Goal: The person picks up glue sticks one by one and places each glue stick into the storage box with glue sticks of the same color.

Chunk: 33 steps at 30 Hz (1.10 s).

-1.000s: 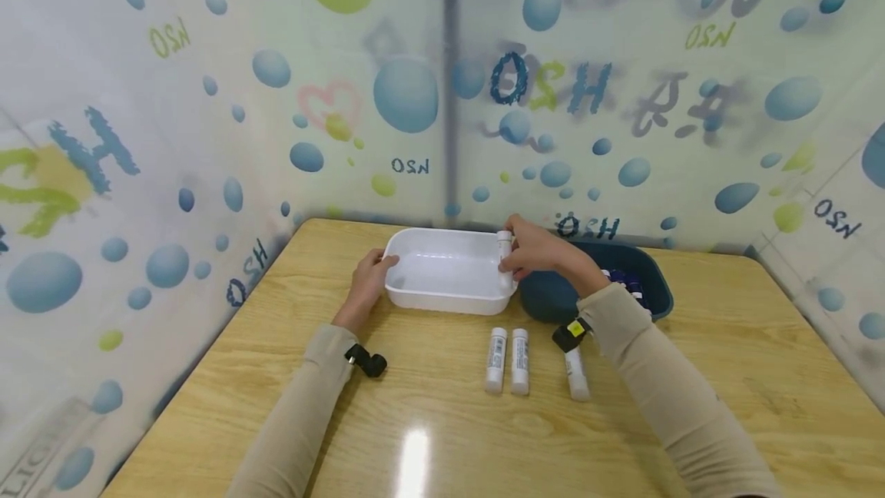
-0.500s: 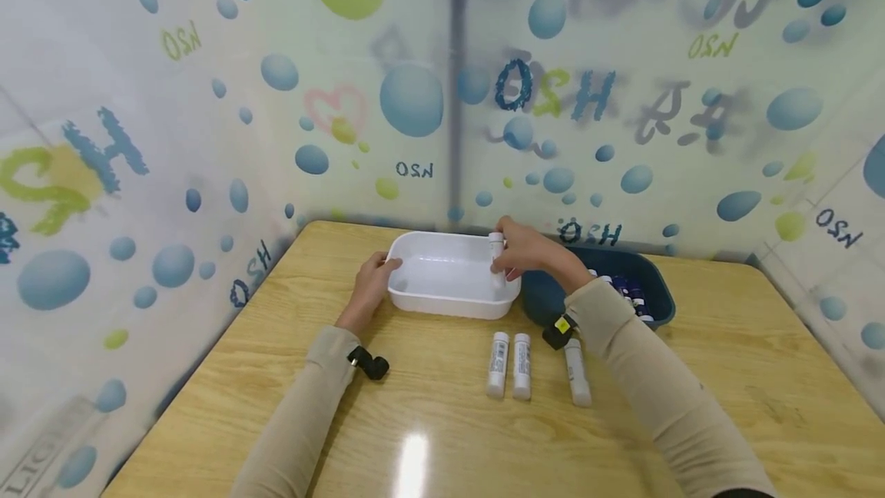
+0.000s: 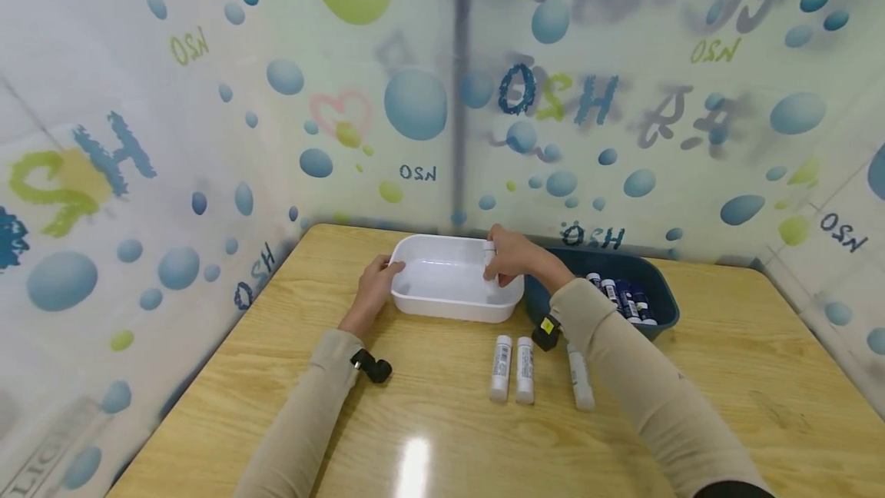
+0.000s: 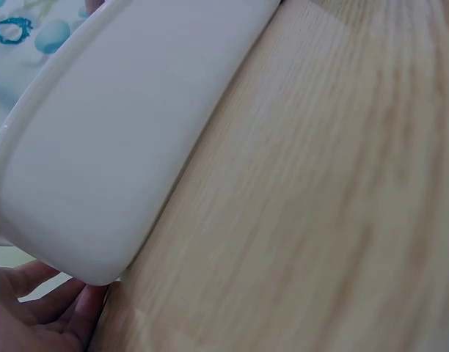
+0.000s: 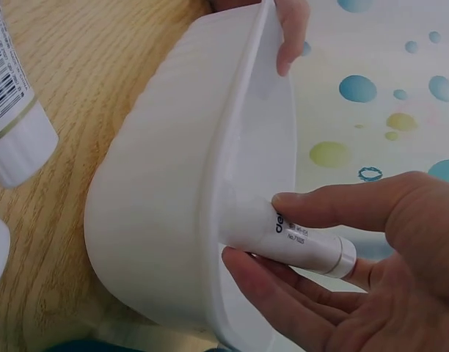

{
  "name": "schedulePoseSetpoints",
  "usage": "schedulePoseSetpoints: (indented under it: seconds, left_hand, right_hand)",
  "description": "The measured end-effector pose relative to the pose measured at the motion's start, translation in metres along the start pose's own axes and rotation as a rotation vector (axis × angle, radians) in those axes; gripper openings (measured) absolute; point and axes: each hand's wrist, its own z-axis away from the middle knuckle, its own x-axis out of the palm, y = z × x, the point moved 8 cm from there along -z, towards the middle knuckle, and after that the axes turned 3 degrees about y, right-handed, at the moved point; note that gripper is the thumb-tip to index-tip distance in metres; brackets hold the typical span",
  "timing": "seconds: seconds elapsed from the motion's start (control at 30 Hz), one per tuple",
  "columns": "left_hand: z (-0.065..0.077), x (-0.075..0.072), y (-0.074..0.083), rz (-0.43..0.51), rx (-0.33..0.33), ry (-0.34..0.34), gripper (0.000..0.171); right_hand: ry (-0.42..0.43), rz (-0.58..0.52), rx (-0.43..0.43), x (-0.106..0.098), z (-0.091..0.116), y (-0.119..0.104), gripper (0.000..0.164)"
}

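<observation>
A white plastic tray [image 3: 456, 310] sits near the back of the wooden table. My left hand [image 3: 373, 288] grips its left end, thumb over the rim and fingers against the outside wall. At the right end, my right hand [image 3: 515, 256] pinches a white glue stick [image 5: 298, 242] between thumb and fingers. In the right wrist view the stick reaches inside the tray, past the rim, its capped end towards the palm. Whether it touches the tray floor is hidden. Three more white glue sticks lie on the table: one [image 3: 501, 369], another [image 3: 525, 371] beside it, and a third [image 3: 581, 379] near the right sleeve.
Right of the tray stands a dark blue bin [image 3: 542, 296], partly behind the right forearm. Several white and dark blue sticks [image 3: 628, 301] lie inside it. A patterned wall covering [image 3: 415, 206] rises behind the table [image 3: 442, 421].
My right hand has moved a little left and lower into the tray with the glue stick. My left hand keeps its grip on the tray. The head view has shifted slightly.
</observation>
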Motion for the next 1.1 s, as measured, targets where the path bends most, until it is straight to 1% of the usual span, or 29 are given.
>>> schedulePoseSetpoints:
  seconds: [0.27, 0.47, 0.7, 0.93, 1.07, 1.1]
  left_hand:
    - [0.000, -0.001, -0.002, 0.007, -0.006, 0.012, 0.054]
    - [-0.001, -0.001, -0.001, 0.017, 0.005, 0.013, 0.053]
    - [0.000, -0.001, -0.001, 0.013, -0.003, 0.003, 0.052]
    - [0.001, -0.002, 0.001, 0.004, 0.004, 0.013, 0.052]
    - [0.002, -0.001, 0.000, 0.002, -0.001, 0.005, 0.052]
    - [0.002, -0.001, 0.000, 0.002, -0.004, 0.003, 0.052]
  right_hand:
    - [-0.019, 0.034, 0.065, 0.012, -0.014, 0.008, 0.070]
    - [-0.038, 0.048, 0.112, 0.021, -0.020, 0.017, 0.076]
    - [-0.055, 0.048, 0.124, 0.025, -0.024, 0.020, 0.079]
    - [-0.068, 0.072, 0.164, 0.025, -0.024, 0.021, 0.084]
    - [-0.061, 0.099, 0.202, 0.025, -0.021, 0.021, 0.081]
    - [-0.056, 0.108, 0.209, 0.025, -0.020, 0.021, 0.077]
